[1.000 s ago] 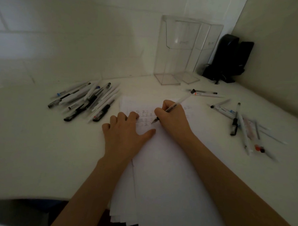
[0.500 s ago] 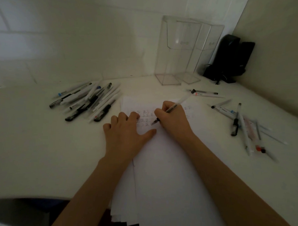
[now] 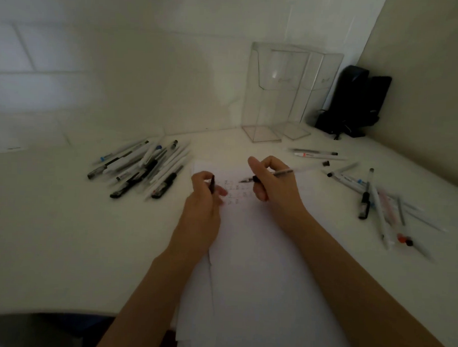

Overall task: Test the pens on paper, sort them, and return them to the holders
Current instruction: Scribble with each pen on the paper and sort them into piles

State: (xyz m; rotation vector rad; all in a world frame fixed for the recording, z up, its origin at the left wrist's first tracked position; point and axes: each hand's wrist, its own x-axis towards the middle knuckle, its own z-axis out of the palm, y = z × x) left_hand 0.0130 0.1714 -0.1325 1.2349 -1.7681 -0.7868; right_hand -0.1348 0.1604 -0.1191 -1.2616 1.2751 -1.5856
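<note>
From the head view, gripping a clear-barrelled pen [image 3: 283,172] with a black collar in the curled right hand [image 3: 272,185], nib jutting left over the white paper stack [image 3: 258,266], and pinching a small black cap [image 3: 212,183] in the left hand [image 3: 203,206], near that nib.

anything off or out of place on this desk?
Nothing is spilled or damaged. The paper stack is fanned unevenly and overhangs the near edge of the table. Both clear holders stand empty, while the pens lie loose in a left heap and a right heap, some crossing each other.
</note>
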